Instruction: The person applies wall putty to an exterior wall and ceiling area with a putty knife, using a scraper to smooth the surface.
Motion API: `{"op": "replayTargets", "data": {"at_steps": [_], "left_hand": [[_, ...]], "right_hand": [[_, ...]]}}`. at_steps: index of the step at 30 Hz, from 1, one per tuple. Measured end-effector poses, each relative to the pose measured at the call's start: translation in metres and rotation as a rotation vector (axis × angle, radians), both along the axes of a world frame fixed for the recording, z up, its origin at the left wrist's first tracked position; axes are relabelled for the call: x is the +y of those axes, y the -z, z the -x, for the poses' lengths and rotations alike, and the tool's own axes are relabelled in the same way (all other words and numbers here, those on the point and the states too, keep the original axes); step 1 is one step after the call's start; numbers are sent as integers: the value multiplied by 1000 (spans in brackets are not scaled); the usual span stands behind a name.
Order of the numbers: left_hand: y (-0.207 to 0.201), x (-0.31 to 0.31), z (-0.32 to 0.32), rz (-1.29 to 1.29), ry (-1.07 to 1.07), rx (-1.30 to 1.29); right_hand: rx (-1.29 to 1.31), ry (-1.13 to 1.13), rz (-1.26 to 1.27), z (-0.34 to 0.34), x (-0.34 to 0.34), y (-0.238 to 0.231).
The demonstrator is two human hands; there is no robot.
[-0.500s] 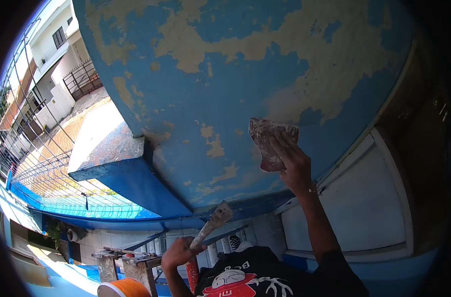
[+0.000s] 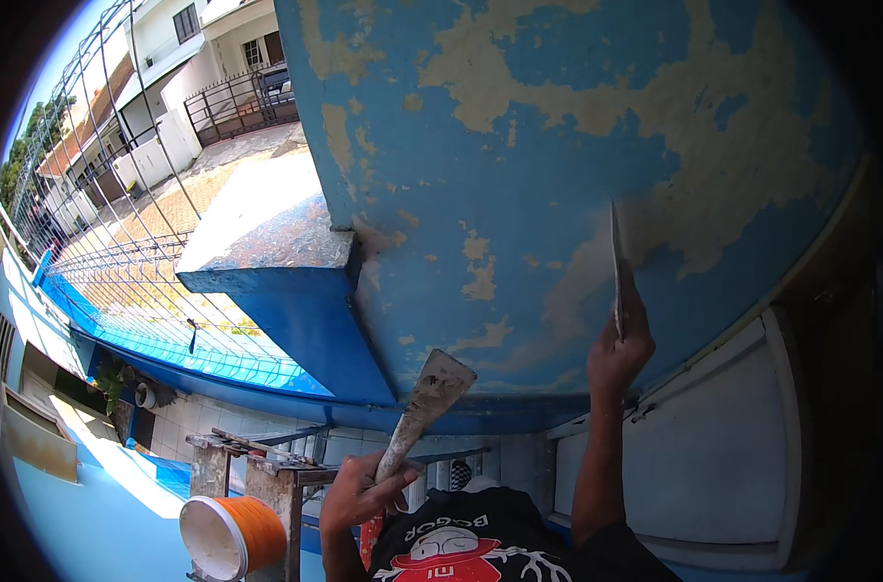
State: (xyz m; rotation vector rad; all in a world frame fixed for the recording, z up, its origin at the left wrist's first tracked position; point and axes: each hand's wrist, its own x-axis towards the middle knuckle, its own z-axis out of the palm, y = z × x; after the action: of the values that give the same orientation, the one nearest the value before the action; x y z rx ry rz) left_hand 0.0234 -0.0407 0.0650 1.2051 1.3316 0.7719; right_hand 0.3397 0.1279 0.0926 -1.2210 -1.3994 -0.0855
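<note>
My right hand [image 2: 621,361] is raised in front of a blue wall [image 2: 548,184] with peeled, cream-coloured patches. It grips a dusty sheet of sandpaper [image 2: 616,254], now seen edge-on as a thin pale line; whether the sheet touches the wall I cannot tell. Lower down, nearer my body, my left hand [image 2: 362,493] is closed round a scraper [image 2: 439,386] with a flat, paint-smeared blade pointing up and away. Something red [image 2: 370,533] shows just below that hand, mostly hidden.
An orange bucket [image 2: 252,533] sits by a worn wooden stand [image 2: 278,490] at the lower left. Beside the wall juts a blue ledge [image 2: 267,254], with a wire fence [image 2: 121,257] beyond. A white door [image 2: 698,417] is at the right. Ladder-like rungs [image 2: 417,490] show below.
The sandpaper has turned from face-on to edge-on as my right hand drew lower in view. My left hand's scraper has come up higher. The view has shifted, moving the wall rightward.
</note>
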Motion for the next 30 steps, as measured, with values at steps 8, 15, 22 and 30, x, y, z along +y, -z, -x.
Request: {"op": "replayTargets", "data": {"at_steps": [8, 15, 22, 30], "left_hand": [[20, -4, -14, -215, -338, -252], [25, -29, -2, 22, -356, -563], [20, -41, 2, 56, -357, -674], [8, -53, 15, 76, -392, -662]], "right_hand": [[440, -632, 391, 63, -22, 88], [1141, -1124, 275, 79, -30, 54], [407, -1054, 240, 93, -16, 40], [82, -1188, 183, 126, 6, 40]]}}
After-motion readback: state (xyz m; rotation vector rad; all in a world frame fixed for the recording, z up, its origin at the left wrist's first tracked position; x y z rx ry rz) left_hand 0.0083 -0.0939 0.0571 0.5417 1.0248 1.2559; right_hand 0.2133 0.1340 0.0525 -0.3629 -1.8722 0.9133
